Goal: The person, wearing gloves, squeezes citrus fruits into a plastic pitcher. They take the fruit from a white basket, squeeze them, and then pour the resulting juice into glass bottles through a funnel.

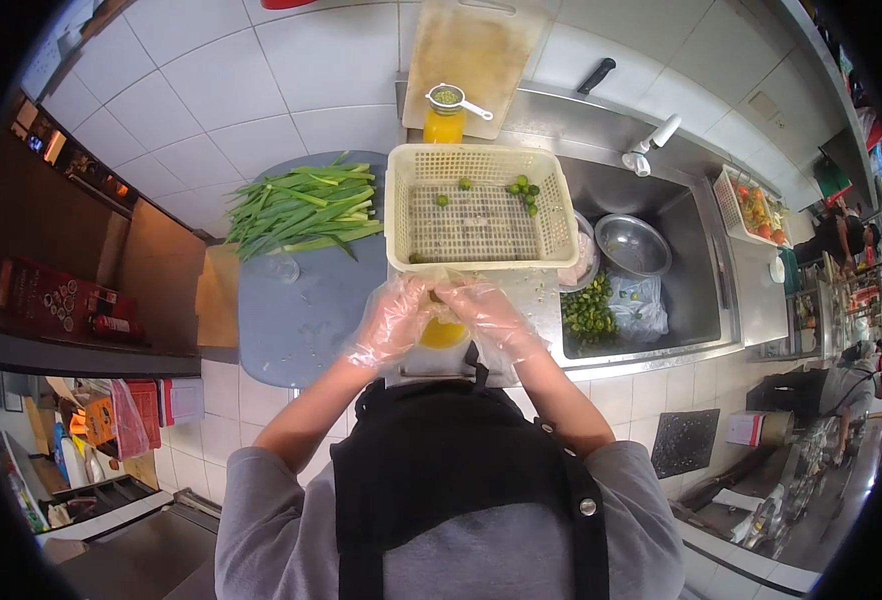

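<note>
Both my hands wear clear plastic gloves and meet just in front of a cream plastic basket [569,215]. My left hand [394,318] and my right hand [488,315] have their fingers closed together at the fingertips. What lies between them is too small and covered to make out. Right below the fingers is a container of yellow liquid [443,334], partly hidden by the gloves. In the basket lie several small green citrus fruits [526,190], mostly toward its right side.
Left, green leafy stalks [306,208] and a clear cup [283,267] lie on a grey-blue board [291,340]. Behind the basket stands a yellow jar [443,127] topped by a strainer [447,97]. The sink [696,225] at right holds a metal bowl [633,245] and cut green pieces [589,308].
</note>
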Available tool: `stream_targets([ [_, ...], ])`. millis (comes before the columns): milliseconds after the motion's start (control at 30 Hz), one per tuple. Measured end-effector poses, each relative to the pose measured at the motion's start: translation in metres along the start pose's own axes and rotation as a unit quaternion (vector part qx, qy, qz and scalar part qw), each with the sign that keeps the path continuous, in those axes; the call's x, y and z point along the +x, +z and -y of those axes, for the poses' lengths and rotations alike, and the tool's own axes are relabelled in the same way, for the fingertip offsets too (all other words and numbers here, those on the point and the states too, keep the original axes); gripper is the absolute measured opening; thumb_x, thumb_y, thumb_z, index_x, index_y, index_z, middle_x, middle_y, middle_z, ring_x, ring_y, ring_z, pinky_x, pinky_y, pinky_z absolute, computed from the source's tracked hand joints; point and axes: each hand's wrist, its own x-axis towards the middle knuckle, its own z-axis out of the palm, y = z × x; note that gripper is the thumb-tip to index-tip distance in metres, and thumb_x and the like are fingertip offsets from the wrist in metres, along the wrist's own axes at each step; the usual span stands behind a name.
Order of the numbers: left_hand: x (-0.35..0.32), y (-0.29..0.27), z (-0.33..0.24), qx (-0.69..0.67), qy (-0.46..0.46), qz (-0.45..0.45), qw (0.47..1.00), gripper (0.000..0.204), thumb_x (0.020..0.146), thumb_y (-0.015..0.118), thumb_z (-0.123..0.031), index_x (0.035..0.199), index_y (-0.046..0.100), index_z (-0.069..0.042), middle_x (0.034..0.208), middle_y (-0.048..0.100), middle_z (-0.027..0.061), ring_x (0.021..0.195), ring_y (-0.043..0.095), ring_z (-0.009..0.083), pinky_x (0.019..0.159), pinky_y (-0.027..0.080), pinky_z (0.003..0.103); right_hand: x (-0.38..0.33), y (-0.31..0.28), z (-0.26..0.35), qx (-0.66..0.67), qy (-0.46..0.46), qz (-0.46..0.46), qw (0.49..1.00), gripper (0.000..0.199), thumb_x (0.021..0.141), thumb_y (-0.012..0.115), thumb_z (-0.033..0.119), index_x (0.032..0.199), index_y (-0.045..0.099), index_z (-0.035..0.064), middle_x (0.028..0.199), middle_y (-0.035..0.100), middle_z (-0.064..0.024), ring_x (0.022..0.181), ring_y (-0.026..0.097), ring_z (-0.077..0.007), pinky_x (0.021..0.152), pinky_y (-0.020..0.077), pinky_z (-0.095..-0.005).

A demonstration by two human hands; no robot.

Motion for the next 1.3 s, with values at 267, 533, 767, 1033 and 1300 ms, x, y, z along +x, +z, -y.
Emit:
stream_targets([
  [267, 0.001, -0.006, 0.007, 0.007, -0.031, 0.047, 0.998, 0.032, 0.085, 0.067, -0.013, 0.115, 0.063, -0.007, 0.107, 0.065, 0.0165, 0.100, 0.062, 0.0381, 0.086, 0.051, 0.043, -0.016, 0.001, 0.024, 0.259, 0.037, 0.040, 0.964, 0.042, 0.094, 0.068, 0.023, 0.122, 0.060, -0.0080, 0.103, 0.068, -0.0036, 0.087, 0.064, -0.0080, 0.082, 0.0514, -0.0224],
  [533, -0.006, 0.009, 0.013, 0.008, -0.055, 0.044, 0.997, 0.028, 0.089, 0.062, -0.014, 0.116, 0.062, -0.008, 0.108, 0.064, 0.0176, 0.100, 0.061, 0.0396, 0.088, 0.050, 0.044, -0.014, 0.005, 0.022, -0.044, 0.022, -0.017, 0.999, 0.028, 0.089, 0.073, 0.021, 0.107, 0.068, -0.0001, 0.091, 0.070, -0.0055, 0.084, 0.065, -0.0100, 0.075, 0.0517, -0.0279],
  [767, -0.006, 0.009, 0.007, 0.014, -0.018, 0.005, 1.000, 0.016, 0.087, 0.056, -0.005, 0.102, 0.062, -0.005, 0.102, 0.064, 0.0197, 0.094, 0.061, 0.0428, 0.079, 0.050, 0.049, -0.015, 0.017, 0.000, -0.226, -0.146, -0.064, 0.961, 0.015, 0.090, 0.067, 0.015, 0.095, 0.067, 0.0010, 0.079, 0.064, -0.0124, 0.074, 0.061, -0.0270, 0.069, 0.0493, -0.0390],
  [1033, 0.001, 0.008, 0.011, 0.081, -0.014, 0.022, 0.996, 0.017, 0.080, 0.057, 0.000, 0.097, 0.060, -0.004, 0.090, 0.062, 0.0194, 0.087, 0.060, 0.0423, 0.074, 0.050, 0.050, 0.004, 0.030, -0.046, -0.326, -0.220, -0.146, 0.908, 0.010, 0.087, 0.060, 0.007, 0.093, 0.066, 0.0022, 0.086, 0.064, -0.0191, 0.083, 0.062, -0.0396, 0.074, 0.0506, -0.0470],
  [1300, 0.002, 0.011, 0.015, 0.106, -0.014, 0.060, 0.992, 0.017, 0.079, 0.057, -0.001, 0.096, 0.060, -0.002, 0.089, 0.061, 0.0198, 0.085, 0.059, 0.0435, 0.073, 0.050, 0.050, 0.002, 0.022, -0.049, -0.252, -0.219, -0.132, 0.933, 0.014, 0.087, 0.057, 0.006, 0.098, 0.065, 0.0022, 0.095, 0.065, -0.0194, 0.090, 0.062, -0.0390, 0.080, 0.0504, -0.0480],
])
